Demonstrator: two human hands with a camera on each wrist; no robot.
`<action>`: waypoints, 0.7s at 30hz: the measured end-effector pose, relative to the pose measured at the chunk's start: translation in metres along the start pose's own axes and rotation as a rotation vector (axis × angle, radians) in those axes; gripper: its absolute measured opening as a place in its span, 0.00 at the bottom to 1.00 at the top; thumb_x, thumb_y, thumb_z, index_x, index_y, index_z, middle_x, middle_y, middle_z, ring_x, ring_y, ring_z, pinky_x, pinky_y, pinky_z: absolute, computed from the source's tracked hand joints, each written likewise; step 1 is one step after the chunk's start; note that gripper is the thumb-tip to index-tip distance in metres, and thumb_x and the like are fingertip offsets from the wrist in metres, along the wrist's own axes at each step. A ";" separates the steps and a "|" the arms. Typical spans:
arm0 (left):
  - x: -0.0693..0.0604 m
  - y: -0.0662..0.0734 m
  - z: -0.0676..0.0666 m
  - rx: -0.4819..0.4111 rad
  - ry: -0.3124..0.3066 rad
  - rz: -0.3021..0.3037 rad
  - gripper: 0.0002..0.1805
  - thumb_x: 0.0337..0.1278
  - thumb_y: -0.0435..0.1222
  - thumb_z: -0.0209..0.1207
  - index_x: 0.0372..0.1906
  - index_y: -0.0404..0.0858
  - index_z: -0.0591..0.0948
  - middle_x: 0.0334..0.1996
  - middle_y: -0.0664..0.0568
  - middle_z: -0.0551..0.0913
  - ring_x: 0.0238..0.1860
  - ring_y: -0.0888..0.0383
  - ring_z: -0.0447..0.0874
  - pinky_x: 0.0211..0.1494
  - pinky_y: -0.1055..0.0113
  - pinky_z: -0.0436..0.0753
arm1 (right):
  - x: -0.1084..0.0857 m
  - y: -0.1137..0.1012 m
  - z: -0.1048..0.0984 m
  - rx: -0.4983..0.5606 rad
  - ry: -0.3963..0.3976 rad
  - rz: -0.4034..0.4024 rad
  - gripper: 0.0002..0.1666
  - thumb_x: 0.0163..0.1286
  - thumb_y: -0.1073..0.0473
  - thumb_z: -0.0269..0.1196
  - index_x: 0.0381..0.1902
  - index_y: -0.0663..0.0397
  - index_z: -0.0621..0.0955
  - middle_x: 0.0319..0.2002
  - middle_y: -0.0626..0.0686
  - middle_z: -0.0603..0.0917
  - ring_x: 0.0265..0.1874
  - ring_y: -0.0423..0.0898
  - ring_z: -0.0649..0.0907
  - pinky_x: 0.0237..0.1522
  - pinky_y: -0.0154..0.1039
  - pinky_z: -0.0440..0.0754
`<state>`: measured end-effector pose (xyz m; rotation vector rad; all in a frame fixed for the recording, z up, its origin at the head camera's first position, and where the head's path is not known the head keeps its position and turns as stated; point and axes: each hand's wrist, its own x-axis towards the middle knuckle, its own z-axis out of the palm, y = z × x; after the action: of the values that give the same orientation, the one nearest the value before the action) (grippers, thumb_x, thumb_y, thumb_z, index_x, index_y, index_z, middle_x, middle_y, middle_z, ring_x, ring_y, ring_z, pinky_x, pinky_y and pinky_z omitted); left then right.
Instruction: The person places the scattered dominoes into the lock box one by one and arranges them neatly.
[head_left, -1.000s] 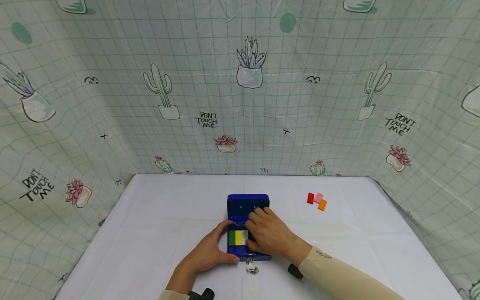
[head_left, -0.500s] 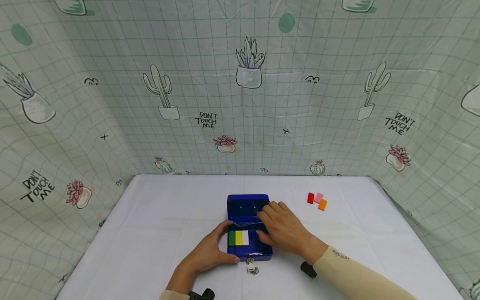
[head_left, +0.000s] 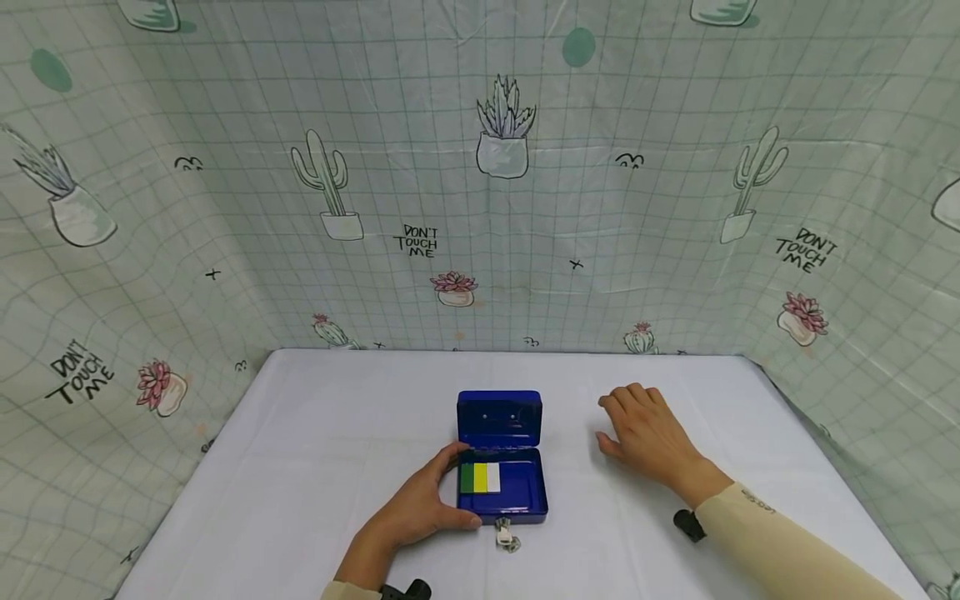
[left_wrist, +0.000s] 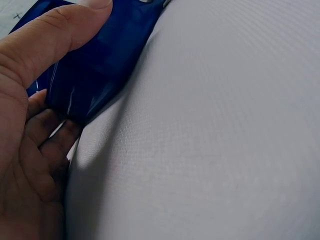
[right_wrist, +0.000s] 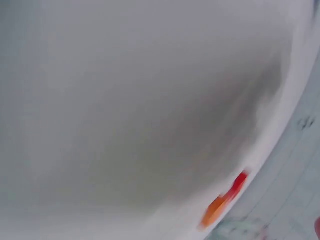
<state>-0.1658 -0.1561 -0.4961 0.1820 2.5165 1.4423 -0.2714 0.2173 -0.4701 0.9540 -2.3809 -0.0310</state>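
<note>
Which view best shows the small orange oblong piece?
Right wrist: it alone shows the orange piece, though blurred, beside a small red piece. The head view shows none of it, perhaps because the right hand hides it; the left wrist view shows none.

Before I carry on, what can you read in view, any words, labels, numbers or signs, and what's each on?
"DON'T TOUCH ME": patterned backdrop, left side.
"DON'T TOUCH ME": backdrop, centre.
"DON'T TOUCH ME": backdrop, right side.
"x"-like mark: backdrop; similar marks elsewhere.
Right sleeve: small dark lettering, too small to read.
Blue box: no readable text.
Right wrist view: dark backdrop mark, too blurred.
</note>
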 end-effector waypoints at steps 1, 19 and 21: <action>0.000 0.000 0.000 0.002 0.001 0.000 0.62 0.36 0.49 0.85 0.80 0.51 0.64 0.81 0.43 0.66 0.82 0.35 0.59 0.78 0.27 0.57 | -0.004 0.008 0.001 -0.004 -0.011 0.017 0.26 0.60 0.48 0.73 0.48 0.60 0.81 0.42 0.56 0.83 0.44 0.56 0.79 0.46 0.52 0.76; 0.000 0.002 -0.001 0.004 -0.003 -0.001 0.62 0.36 0.49 0.85 0.80 0.50 0.64 0.80 0.43 0.67 0.82 0.35 0.58 0.79 0.27 0.57 | -0.040 0.077 0.011 -0.042 -0.256 0.181 0.29 0.64 0.46 0.69 0.51 0.65 0.80 0.43 0.60 0.81 0.45 0.59 0.76 0.48 0.57 0.73; 0.000 0.002 0.000 -0.001 -0.005 -0.007 0.62 0.36 0.49 0.85 0.81 0.51 0.64 0.80 0.43 0.66 0.82 0.35 0.58 0.79 0.27 0.56 | -0.040 0.079 0.013 -0.046 -0.261 0.181 0.28 0.64 0.46 0.68 0.50 0.65 0.80 0.42 0.60 0.80 0.44 0.58 0.75 0.47 0.56 0.73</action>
<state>-0.1659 -0.1555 -0.4944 0.1765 2.5101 1.4388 -0.3041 0.2993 -0.4833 0.7475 -2.6852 -0.1479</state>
